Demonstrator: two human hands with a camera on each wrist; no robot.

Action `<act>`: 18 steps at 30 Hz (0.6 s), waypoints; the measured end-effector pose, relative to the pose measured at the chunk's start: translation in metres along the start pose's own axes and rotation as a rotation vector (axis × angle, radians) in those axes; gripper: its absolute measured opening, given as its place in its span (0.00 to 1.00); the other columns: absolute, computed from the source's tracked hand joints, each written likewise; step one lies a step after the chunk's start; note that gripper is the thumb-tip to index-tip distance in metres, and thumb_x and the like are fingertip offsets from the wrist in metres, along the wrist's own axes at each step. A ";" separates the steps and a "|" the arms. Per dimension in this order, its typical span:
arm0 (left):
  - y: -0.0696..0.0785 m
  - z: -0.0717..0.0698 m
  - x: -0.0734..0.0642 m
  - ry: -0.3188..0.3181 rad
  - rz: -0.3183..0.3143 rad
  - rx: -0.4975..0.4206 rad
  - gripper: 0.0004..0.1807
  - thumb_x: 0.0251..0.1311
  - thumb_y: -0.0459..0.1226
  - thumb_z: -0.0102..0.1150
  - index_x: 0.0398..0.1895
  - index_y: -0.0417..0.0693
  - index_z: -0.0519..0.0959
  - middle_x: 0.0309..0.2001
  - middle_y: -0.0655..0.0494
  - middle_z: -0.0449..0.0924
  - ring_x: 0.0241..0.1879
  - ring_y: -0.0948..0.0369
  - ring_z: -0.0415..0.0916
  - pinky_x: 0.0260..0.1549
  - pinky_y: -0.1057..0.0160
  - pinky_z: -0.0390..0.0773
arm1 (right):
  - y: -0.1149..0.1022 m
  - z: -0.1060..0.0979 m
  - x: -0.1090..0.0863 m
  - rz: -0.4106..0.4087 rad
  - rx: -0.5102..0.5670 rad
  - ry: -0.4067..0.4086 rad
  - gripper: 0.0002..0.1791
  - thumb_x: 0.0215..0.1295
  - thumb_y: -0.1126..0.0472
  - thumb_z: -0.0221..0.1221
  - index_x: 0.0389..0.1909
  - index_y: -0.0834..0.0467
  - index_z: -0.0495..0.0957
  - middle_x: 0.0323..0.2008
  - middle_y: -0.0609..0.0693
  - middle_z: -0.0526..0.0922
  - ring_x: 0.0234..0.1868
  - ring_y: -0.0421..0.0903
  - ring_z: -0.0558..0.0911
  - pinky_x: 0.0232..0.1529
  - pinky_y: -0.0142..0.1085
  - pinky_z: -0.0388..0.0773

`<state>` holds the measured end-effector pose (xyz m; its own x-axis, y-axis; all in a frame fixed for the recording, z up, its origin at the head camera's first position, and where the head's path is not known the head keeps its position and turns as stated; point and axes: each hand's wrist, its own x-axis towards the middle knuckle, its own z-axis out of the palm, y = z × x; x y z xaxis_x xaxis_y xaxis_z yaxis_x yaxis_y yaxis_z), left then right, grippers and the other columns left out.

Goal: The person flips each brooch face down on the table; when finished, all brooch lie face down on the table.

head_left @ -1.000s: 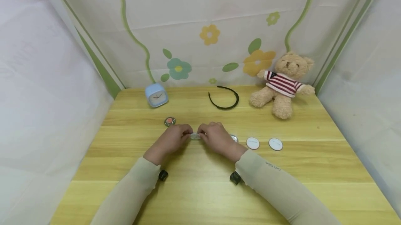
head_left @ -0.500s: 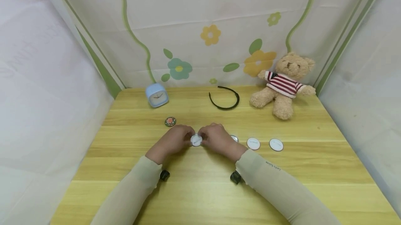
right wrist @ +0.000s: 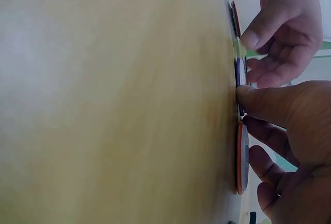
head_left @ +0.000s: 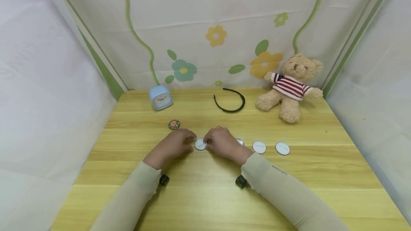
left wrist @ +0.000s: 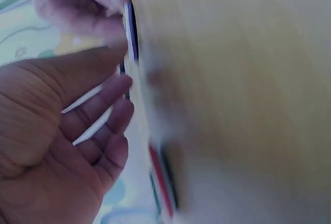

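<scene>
Head view: white disc (head_left: 199, 145) lies on the table (head_left: 205, 195), roughly midway between its left and right edges, well in from the far edge. My right hand (head_left: 222, 143) pinches the disc's right rim between thumb and finger; my left hand (head_left: 176, 143) is just off the opposite rim, thumb and fingers parted, holding nothing. Right wrist view: my other right fingers curl close beside an orange-rimmed disc (right wrist: 244, 158); contact uncertain. Two more white discs (head_left: 259, 147) lie toward the table's right edge; a patterned disc (head_left: 174, 124) sits beyond my left hand, toward the far left corner. Risks, my judgement: a sideways slip of the right hand could knock the orange-rimmed disc out of place. Uneven thumb pressure, with no support on the left, could tip or skid the pinched disc. A forward sweep of my left hand could brush the patterned disc.
</scene>
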<state>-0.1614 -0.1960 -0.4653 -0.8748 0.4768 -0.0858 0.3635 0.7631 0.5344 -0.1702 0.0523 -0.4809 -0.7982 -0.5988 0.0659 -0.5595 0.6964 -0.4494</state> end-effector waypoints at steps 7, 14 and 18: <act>-0.027 -0.034 -0.034 0.015 -0.102 -0.023 0.25 0.67 0.34 0.75 0.67 0.45 0.83 0.63 0.47 0.85 0.61 0.46 0.83 0.64 0.41 0.82 | 0.001 -0.001 0.000 0.027 0.002 -0.017 0.11 0.71 0.55 0.73 0.51 0.50 0.92 0.53 0.46 0.93 0.56 0.51 0.84 0.63 0.54 0.75; -0.050 -0.041 -0.052 0.003 -0.166 -0.038 0.26 0.66 0.34 0.75 0.67 0.44 0.83 0.62 0.47 0.85 0.64 0.44 0.81 0.68 0.38 0.78 | -0.001 -0.004 0.001 0.032 0.015 -0.018 0.10 0.70 0.56 0.74 0.50 0.50 0.92 0.52 0.46 0.92 0.55 0.51 0.83 0.65 0.54 0.74; -0.055 -0.033 -0.052 0.001 -0.171 -0.058 0.23 0.67 0.34 0.75 0.65 0.45 0.84 0.60 0.49 0.85 0.63 0.47 0.81 0.68 0.40 0.78 | -0.002 -0.002 0.000 0.037 0.027 -0.030 0.10 0.71 0.56 0.74 0.50 0.50 0.92 0.53 0.46 0.92 0.56 0.51 0.83 0.65 0.53 0.74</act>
<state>-0.1462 -0.2774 -0.4624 -0.9226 0.3416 -0.1794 0.1898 0.8065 0.5599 -0.1701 0.0519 -0.4779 -0.8110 -0.5846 0.0227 -0.5234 0.7076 -0.4748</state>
